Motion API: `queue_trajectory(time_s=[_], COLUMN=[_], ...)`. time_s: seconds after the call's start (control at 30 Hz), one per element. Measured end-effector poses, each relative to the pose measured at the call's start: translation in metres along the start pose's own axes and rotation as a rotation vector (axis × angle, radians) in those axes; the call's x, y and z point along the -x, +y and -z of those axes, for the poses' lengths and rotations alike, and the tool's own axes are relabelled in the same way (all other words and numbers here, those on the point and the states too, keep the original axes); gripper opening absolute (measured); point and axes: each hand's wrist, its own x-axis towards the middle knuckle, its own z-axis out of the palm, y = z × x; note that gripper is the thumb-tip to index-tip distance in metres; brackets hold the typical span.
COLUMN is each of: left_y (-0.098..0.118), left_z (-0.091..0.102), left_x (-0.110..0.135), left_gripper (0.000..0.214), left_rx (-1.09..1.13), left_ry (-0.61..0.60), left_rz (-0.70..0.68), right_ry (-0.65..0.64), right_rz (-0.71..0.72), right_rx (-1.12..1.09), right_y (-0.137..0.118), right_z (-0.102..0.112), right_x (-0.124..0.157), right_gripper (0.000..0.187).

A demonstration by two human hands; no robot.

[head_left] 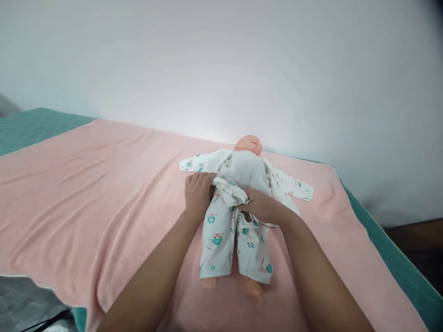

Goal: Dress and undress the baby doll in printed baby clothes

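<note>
A baby doll (248, 144) lies on its back, its head toward the wall and its bare feet toward me. Printed white pants (218, 235) cover its legs, with the waistband bunched below the soft white torso (244, 167). My left hand (198, 193) is closed on the waistband at the left hip, fingers curled over the edge. With my right hand (260, 205) I grip the bunched waistband near the middle; some of its fingers are hidden by cloth. A matching printed shirt (294, 184) lies open around the doll, sleeves spread to both sides.
Under the doll is a wrinkled pink blanket (138, 184). It lies over a green sheet (44, 124), which shows at the far left and along the right edge. A pale wall (221, 69) rises behind. Grey floor (27, 299) shows at the lower left.
</note>
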Motion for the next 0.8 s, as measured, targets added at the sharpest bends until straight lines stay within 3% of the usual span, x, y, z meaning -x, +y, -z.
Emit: queue_trajectory(time_s=[0.13, 0.3, 0.47, 0.57, 0.8], left_y=[-0.003, -0.006, -0.003, 0.000, 0.011], left_z=[-0.007, -0.007, -0.001, 0.001, 0.011], left_x=[-0.008, -0.011, -0.006, -0.001, 0.004], left_gripper=[0.024, 0.023, 0.023, 0.022, 0.022], left_rx=[-0.023, -0.022, 0.123, 0.186, 0.337], left_ry=[-0.019, -0.072, -0.136, -0.150, -0.130], left_rz=[0.020, -0.056, -0.063, 0.001, 0.223], right_ry=[-0.006, -0.006, -0.100, -0.003, 0.284], right_rz=[0.042, 0.022, -0.005, 0.121, 0.162], right_rx=[-0.047, -0.064, -0.133, -0.229, -0.390], right_y=[0.005, 0.003, -0.006, -0.003, 0.016], right_z=[0.000, 0.002, 0.021, 0.036, 0.039], right_x=[-0.002, -0.001, 0.015, 0.022, 0.010], right_gripper=[0.019, 0.024, 0.038, 0.041, 0.031])
